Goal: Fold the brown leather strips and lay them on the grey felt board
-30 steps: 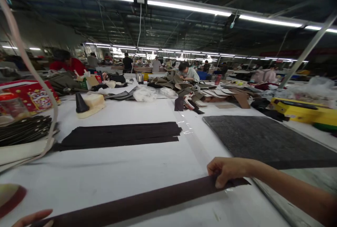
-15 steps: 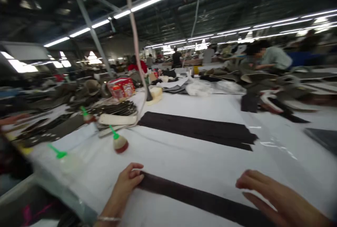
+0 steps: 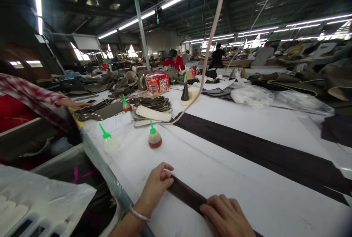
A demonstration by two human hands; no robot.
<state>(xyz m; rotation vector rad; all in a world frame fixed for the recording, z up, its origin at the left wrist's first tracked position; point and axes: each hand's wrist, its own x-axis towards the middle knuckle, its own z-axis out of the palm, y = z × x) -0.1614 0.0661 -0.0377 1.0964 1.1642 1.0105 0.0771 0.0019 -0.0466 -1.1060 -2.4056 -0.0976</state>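
A narrow dark brown strip of material (image 3: 188, 193) lies on the white tabletop in front of me. My left hand (image 3: 157, 182) pinches its far left end between thumb and fingers, a bracelet round that wrist. Farther along the strip, my right hand (image 3: 227, 215) has its fingers bent and closed over it, thumb side hidden. The strip's near end runs out of sight beneath this hand. Beyond both hands lies a longer, wider dark strip (image 3: 247, 143). Whether the strips are cloth or leather I cannot tell.
Squeeze bottles with green nozzles (image 3: 155, 139) stand at the left, before cream pieces (image 3: 152, 114) and a stack of dark straps (image 3: 151, 103). A pale hose (image 3: 207, 52) hangs across the table. Plastic bags (image 3: 251, 96) lie farther back. A co-worker's plaid sleeve (image 3: 35, 88) reaches in at the left.
My right hand has come down and left, from above the table onto the strip. My left hand keeps its pinch on the end. The view has swung left.
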